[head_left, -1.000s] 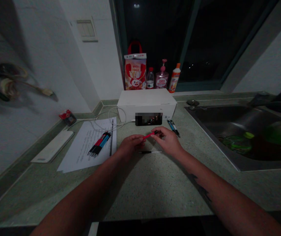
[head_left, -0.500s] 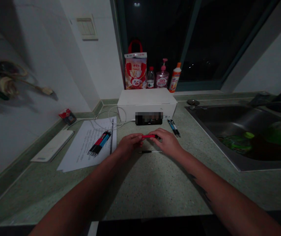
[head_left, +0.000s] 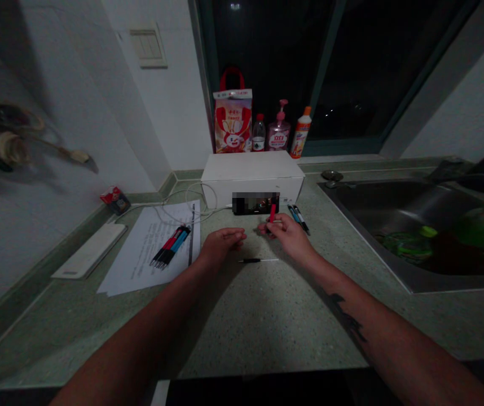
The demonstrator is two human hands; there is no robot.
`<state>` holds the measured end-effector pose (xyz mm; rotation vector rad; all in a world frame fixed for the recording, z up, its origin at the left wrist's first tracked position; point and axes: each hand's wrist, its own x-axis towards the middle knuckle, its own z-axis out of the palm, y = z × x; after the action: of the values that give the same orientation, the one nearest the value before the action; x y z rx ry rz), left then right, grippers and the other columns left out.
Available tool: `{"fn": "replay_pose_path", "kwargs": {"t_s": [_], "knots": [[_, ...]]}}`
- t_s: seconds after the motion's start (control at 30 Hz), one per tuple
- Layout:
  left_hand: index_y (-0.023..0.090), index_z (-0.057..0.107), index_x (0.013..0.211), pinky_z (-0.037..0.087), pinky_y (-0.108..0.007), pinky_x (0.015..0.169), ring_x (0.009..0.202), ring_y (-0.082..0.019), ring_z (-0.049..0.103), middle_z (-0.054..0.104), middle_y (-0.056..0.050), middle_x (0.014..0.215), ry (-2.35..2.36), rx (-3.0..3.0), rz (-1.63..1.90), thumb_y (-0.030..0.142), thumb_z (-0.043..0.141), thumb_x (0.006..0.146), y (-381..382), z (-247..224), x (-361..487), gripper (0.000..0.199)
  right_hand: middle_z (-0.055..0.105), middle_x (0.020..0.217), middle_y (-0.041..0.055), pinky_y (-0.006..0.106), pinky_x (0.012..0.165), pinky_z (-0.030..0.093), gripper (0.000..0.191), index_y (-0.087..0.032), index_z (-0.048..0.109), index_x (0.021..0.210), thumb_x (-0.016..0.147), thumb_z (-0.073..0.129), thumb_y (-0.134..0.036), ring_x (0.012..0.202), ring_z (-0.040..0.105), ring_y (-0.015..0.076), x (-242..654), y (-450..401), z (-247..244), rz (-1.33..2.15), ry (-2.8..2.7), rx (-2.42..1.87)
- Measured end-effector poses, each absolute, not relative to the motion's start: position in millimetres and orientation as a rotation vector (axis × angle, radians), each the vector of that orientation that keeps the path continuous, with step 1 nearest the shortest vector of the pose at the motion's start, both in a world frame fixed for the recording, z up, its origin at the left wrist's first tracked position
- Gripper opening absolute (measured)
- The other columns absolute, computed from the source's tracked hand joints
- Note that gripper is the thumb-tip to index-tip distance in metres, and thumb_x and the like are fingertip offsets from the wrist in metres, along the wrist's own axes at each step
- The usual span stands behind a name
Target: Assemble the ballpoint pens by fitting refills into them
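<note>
My right hand (head_left: 286, 230) pinches a red pen barrel (head_left: 272, 213), which stands roughly upright between its fingers. Across a small gap, my left hand (head_left: 224, 242) has its thumb and fingertips pressed together; anything between them is too small to make out. On the green counter just below the hands lies a thin pen refill with a black pen part (head_left: 251, 261). Several red, blue and black pens (head_left: 171, 247) rest on printed paper (head_left: 140, 254) at the left. Two more pens (head_left: 299, 219) lie right of the phone (head_left: 256, 204).
Behind the hands is a white box (head_left: 253, 172), with the phone against its front. A red bag (head_left: 232, 124) and bottles stand beyond it. At the right is a metal sink (head_left: 360, 225); a white cable (head_left: 174, 220) and a white flat object (head_left: 89, 251) are at the left.
The red barrel, level between both hands before, is now upright in my right hand alone. My left hand has let go of it, and the hands are slightly apart.
</note>
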<state>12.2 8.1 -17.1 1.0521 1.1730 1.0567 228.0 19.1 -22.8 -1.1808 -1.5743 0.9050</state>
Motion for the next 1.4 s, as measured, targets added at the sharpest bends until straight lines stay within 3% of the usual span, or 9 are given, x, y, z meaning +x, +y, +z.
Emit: {"fn": "replay_pose_path", "kwargs": {"t_s": [0.07, 0.17, 0.3, 0.4, 0.77, 1.0, 1.4], "knots": [[0.014, 0.078, 0.099, 0.056, -0.033, 0.074, 0.074, -0.017, 0.067, 0.079, -0.009, 0.095, 1.212, 1.147, 1.017, 0.032, 0.078, 0.076, 9.7, -19.5, 11.1, 0.029, 0.078, 0.097, 0.0099, 0.037, 0.075, 0.056, 0.021, -0.022, 0.062, 0.106, 0.097, 0.052, -0.038, 0.085, 0.074, 0.0219, 230.7, 24.2, -23.5, 0.987, -1.454, -1.161], [0.018, 0.078, 0.1, 0.056, -0.034, 0.077, 0.075, -0.018, 0.068, 0.078, -0.007, 0.098, 1.352, 1.438, 0.956, 0.022, 0.066, 0.085, 10.5, -22.6, 10.2, 0.019, 0.077, 0.098, 0.009, 0.039, 0.079, 0.054, 0.019, -0.022, 0.068, 0.104, 0.093, 0.06, -0.035, 0.086, 0.072, 0.0231, 236.2, 23.9, -21.8, 0.679, -1.595, -1.304], [0.022, 0.078, 0.099, 0.05, -0.04, 0.095, 0.099, -0.024, 0.068, 0.077, -0.007, 0.107, 1.452, 2.019, 0.828, 0.014, 0.055, 0.091, 9.2, -26.0, 10.5, 0.026, 0.074, 0.101, 0.0087, 0.038, 0.081, 0.052, 0.019, -0.023, 0.075, 0.104, 0.095, 0.059, -0.028, 0.091, 0.069, 0.0243, 238.4, 15.5, -20.8, 0.252, -1.976, -1.438], [0.021, 0.077, 0.105, 0.048, -0.042, 0.098, 0.106, -0.027, 0.065, 0.076, -0.008, 0.107, 1.414, 2.243, 0.7, 0.01, 0.053, 0.091, 9.6, -29.3, 10.6, 0.03, 0.073, 0.099, 0.0088, 0.037, 0.081, 0.051, 0.02, -0.023, 0.077, 0.103, 0.096, 0.059, -0.026, 0.093, 0.068, 0.0244, 236.8, 12.8, -22.7, 0.154, -2.1, -1.495], [0.018, 0.075, 0.106, 0.048, -0.044, 0.098, 0.108, -0.031, 0.061, 0.07, -0.013, 0.107, 1.545, 2.353, 0.629, 0.013, 0.064, 0.088, 8.9, -22.0, 7.3, 0.022, 0.072, 0.098, 0.0096, 0.039, 0.086, 0.051, 0.017, -0.022, 0.079, 0.102, 0.093, 0.065, -0.02, 0.098, 0.066, 0.0266, 236.8, 13.5, -23.9, 0.155, -2.255, -1.493], [0.016, 0.071, 0.113, 0.049, -0.039, 0.097, 0.109, -0.027, 0.062, 0.067, -0.012, 0.113, 1.729, 2.334, 0.422, 0.015, 0.061, 0.09, 0.9, -8.2, -2.0, 0.025, 0.072, 0.101, 0.0088, 0.037, 0.09, 0.049, 0.018, -0.022, 0.078, 0.105, 0.09, 0.068, -0.021, 0.101, 0.065, 0.025, 236.6, 12.8, -20.5, 0.177, -2.257, -1.531], [0.018, 0.074, 0.098, 0.048, -0.035, 0.09, 0.1, -0.024, 0.064, 0.072, -0.008, 0.1, 1.596, 2.412, 0.441, 0.011, 0.058, 0.093, 7.9, -14.6, 16.7, 0.018, 0.072, 0.103, 0.0092, 0.034, 0.09, 0.047, 0.02, -0.02, 0.077, 0.107, 0.095, 0.062, -0.019, 0.103, 0.064, 0.024, 230.4, 11.3, -18.8, 0.197, -2.32, -1.513]]}}
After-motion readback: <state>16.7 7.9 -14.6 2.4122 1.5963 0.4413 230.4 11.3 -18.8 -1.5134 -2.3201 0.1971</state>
